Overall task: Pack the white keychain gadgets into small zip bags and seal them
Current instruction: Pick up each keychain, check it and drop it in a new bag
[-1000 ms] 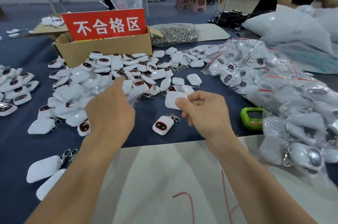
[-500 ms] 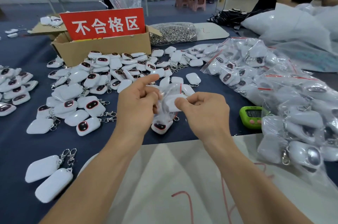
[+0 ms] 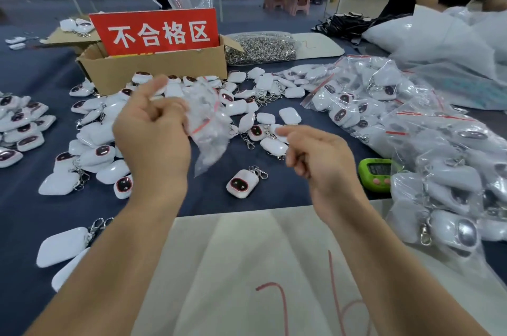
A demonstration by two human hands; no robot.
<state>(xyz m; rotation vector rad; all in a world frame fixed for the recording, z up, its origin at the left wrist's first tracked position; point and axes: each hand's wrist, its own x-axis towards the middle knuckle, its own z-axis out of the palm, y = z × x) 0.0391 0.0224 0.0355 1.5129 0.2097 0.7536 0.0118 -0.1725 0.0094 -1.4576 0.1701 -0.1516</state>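
My left hand (image 3: 153, 132) is raised above the table and grips crumpled clear zip bags (image 3: 208, 127) with red seal stripes; they are blurred, and I cannot tell whether a gadget is inside. My right hand (image 3: 315, 154) hovers to the right of the bags, apart from them, its fingers loosely curled, the index finger pointing left, nothing in it. One white keychain gadget (image 3: 242, 183) with a dark face lies alone on the blue cloth between my hands. Several loose gadgets (image 3: 104, 152) are heaped to the left and behind.
A cardboard box (image 3: 153, 69) with a red sign stands behind the heap, a bag of metal clasps (image 3: 260, 47) to its right. Bagged gadgets (image 3: 411, 121) pile up on the right beside a green timer (image 3: 377, 174). A white sheet (image 3: 247, 267) lies in front of me.
My hands have come apart: the left lifted up and left with the bags, the right drew back to the right. The white gadget my right hand pinched is no longer in its fingers.
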